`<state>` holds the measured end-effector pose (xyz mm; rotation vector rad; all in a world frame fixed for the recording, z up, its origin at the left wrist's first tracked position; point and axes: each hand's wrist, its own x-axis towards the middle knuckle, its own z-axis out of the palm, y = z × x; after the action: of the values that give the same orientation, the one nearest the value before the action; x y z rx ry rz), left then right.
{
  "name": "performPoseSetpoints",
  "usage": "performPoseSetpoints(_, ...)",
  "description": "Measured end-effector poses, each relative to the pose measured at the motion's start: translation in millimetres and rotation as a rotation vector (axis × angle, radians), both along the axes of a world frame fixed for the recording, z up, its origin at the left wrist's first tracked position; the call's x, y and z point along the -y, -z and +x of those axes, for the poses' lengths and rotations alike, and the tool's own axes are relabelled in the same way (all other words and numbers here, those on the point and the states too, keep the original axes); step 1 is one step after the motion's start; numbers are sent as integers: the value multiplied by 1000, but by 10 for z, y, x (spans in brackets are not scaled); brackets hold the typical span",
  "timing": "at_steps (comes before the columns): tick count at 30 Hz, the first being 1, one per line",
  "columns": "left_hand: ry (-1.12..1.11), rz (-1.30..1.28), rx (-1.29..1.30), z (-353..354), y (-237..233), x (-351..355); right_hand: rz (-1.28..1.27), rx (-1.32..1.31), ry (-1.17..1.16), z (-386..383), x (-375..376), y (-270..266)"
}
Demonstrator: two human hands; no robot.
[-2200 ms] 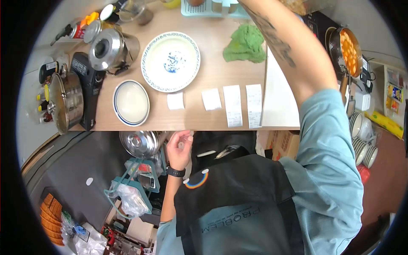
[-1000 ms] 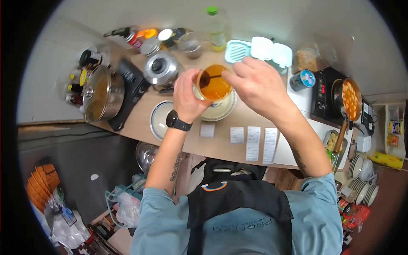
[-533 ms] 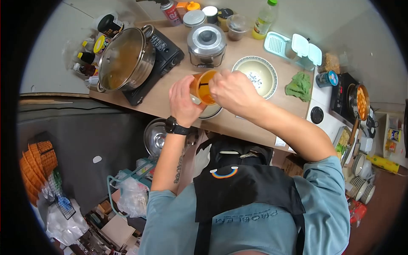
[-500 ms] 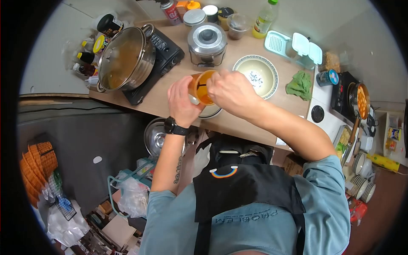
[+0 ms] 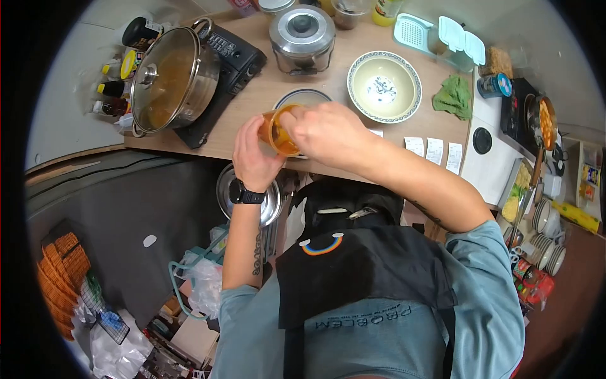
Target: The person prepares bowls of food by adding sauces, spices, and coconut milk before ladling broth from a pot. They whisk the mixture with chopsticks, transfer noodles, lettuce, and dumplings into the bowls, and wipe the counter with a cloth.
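My left hand [image 5: 252,155] is wrapped round an amber, see-through cup [image 5: 285,146], tilted with its mouth toward me. At the cup's mouth is my right hand [image 5: 325,131], its fingers curled and partly inside the rim. What those fingers hold, if anything, is hidden. Under and behind the cup, a round dish [image 5: 304,93] with a dark rim rests on the wooden counter [image 5: 252,88]. Right of my hands stands a cream bowl [image 5: 398,110] with a patterned rim and a blue motif at its bottom.
At the left, a glass-lidded pot [image 5: 170,88] sits on a black portable stove [image 5: 237,60]. A lidded metal pot [image 5: 303,44] is at the back. Paper slips [image 5: 434,150], a green cloth [image 5: 452,96] and a pan [image 5: 547,123] of orange food are to the right.
The view has shifted, bringing the paper slips into sight. Both hands and the cup have moved slightly left, showing more of the dish. My right fingers remain at the cup's mouth.
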<state>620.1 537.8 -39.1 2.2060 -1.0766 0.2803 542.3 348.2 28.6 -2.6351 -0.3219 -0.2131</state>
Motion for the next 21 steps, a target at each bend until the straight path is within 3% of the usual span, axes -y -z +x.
performPoseSetpoints(5, 33, -24, 49, -13, 70, -10, 70, -50, 38, -58, -6, 336)
performPoseSetpoints(7, 37, -8, 63, -10, 94, -33, 319, -187, 179, -76, -16, 471)
performPoseSetpoints(8, 39, 15, 66, -24, 101, -47, 320, -192, 178, -89, 32, 453)
performPoseSetpoints(10, 35, 37, 66, -43, 114, -71, 899, -581, 341, -132, 225, 393)
performPoseSetpoints(11, 14, 53, 62, -48, 129, -82, 1077, -662, 382, -171, 284, 497)
performPoseSetpoints(12, -7, 70, 59, -45, 145, -93, 1074, -668, 378, -222, 349, 556)
performPoseSetpoints(14, -41, 69, 32, -41, 168, -129, 1431, -813, 450, -347, 476, 636)
performPoseSetpoints(18, -121, 76, -46, -47, 220, -261, 1600, -799, 495, -652, 639, 724)
performPoseSetpoints(21, -162, 78, -84, -62, 282, -386, 1354, -507, 636, -745, 581, 846)
